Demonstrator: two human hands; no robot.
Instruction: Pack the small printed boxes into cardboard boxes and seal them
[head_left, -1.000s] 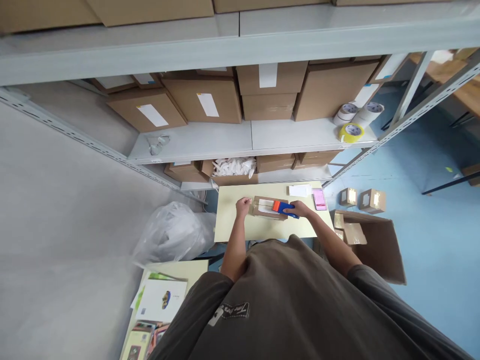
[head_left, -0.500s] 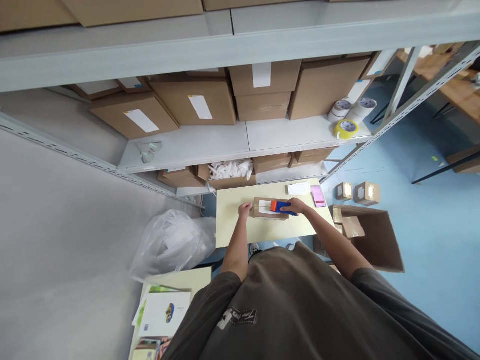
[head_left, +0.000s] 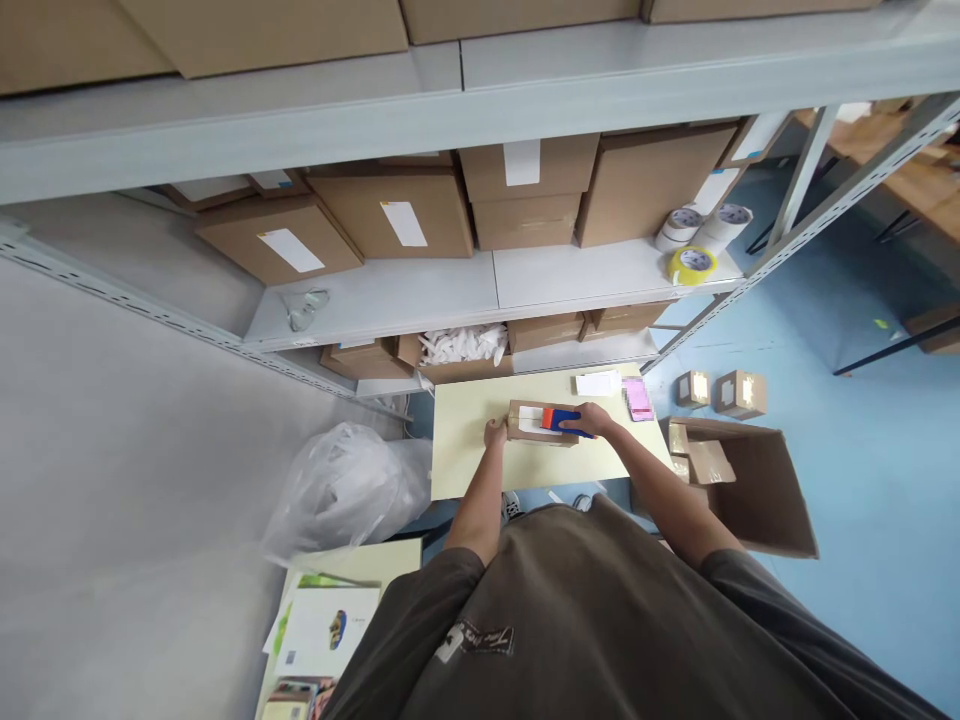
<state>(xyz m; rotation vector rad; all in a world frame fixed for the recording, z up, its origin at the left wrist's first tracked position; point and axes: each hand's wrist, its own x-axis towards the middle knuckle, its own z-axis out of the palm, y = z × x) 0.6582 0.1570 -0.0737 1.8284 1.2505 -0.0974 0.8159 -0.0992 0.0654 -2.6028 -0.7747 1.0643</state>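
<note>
A small flat cardboard box (head_left: 525, 424) lies on the pale yellow table (head_left: 480, 465), with a white strip across its top. My left hand (head_left: 495, 433) grips the box's left end. My right hand (head_left: 589, 420) is closed over a blue and orange handheld object (head_left: 561, 420), possibly a tape dispenser, pressing it onto the box's right part. Part of that object is hidden under my fingers.
White paper (head_left: 598, 382) and pink cards (head_left: 638, 399) lie at the table's far edge. An open carton (head_left: 750, 490) stands to the right, and small boxes (head_left: 694, 389) sit on the blue floor. A plastic bag (head_left: 337, 495) lies left; shelves of cartons rise ahead.
My left hand has moved from beside the box to grip its left end. The blue and orange object has shifted slightly left along the box, and the view has tilted a little.
</note>
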